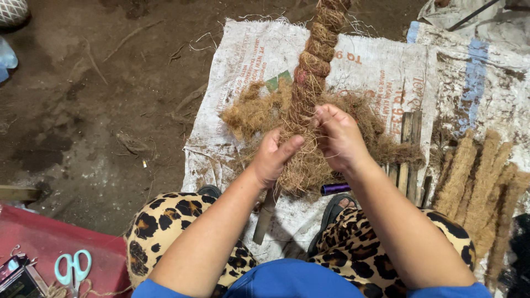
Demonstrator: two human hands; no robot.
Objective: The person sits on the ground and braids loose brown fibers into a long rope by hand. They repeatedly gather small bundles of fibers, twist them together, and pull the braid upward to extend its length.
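A pole wrapped in brown coconut fibre (317, 52) rises from between my knees toward the top of the head view, bound in spiral turns of thin string. My left hand (273, 157) grips the loose fibre bundle (301, 165) at the pole's lower part. My right hand (338, 138) presses fibre against the pole and pinches a thin string. The bare wooden stick end (265, 215) pokes out below my left hand. A purple thread spool (335, 189) lies just under my right wrist.
A white woven sack (248, 60) covers the dirt floor, with loose fibre (251, 113) on it. Finished fibre-wrapped sticks (480, 187) lie at right beside bare wooden slats (409, 149). Teal scissors (73, 269) rest on a red surface (49, 237) at lower left.
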